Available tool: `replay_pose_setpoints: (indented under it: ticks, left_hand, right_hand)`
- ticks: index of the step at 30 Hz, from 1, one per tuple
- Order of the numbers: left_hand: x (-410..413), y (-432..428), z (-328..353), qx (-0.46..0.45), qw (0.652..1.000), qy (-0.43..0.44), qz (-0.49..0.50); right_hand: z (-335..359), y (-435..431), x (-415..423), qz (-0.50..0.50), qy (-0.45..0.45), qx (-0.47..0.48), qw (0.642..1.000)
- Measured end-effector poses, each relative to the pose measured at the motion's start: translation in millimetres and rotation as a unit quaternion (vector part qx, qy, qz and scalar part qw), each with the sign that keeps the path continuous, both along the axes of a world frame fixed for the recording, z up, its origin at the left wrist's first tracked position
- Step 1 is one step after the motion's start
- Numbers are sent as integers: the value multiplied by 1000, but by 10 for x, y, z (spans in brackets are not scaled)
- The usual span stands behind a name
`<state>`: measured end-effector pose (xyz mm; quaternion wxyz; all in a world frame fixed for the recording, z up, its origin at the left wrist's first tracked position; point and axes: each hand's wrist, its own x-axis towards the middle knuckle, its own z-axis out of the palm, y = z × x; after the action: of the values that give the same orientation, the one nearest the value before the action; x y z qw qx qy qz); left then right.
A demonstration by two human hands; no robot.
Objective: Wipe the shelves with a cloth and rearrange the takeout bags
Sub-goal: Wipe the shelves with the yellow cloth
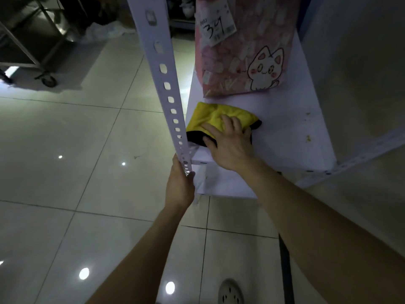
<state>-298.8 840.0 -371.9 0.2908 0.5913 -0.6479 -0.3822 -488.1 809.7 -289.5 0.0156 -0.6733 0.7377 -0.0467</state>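
Your right hand (230, 142) flat on yellow cloth (215, 115), shelf (285, 128) front-left; left hand (180, 186) gripping post (163, 69). Pink bag (243, 55) stands just behind cloth: forward stroke could topple it. Specks (308, 138) at right, probably crumbs, easily missed.

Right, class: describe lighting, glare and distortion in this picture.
Head view: dim overall; lamp glare spots on the glossy floor tiles; wide-angle lens bends the shelf upright the left hand grips; yellow cloth under the right hand reads clearly.
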Motion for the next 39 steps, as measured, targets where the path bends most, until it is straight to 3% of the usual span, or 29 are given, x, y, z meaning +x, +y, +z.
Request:
replay_pose_setpoints:
  ticks: [15,20,30,39]
  left_hand:
    - [-139,-144,-558,-254,967,31,0]
    - [-158,-236,-630,-287,958,6,30]
    - [165,222,83,-244,965,-88,29]
    - [37,47,623,-360,931,-40,35]
  right_hand:
    - [17,15,-87,67,-43,-97,992]
    - [-46,202,-181,77,-38,-124,989]
    - [-72,853,-812,-13,-29,-102,994]
    - [-276,846,-822,-12,2,-132,991]
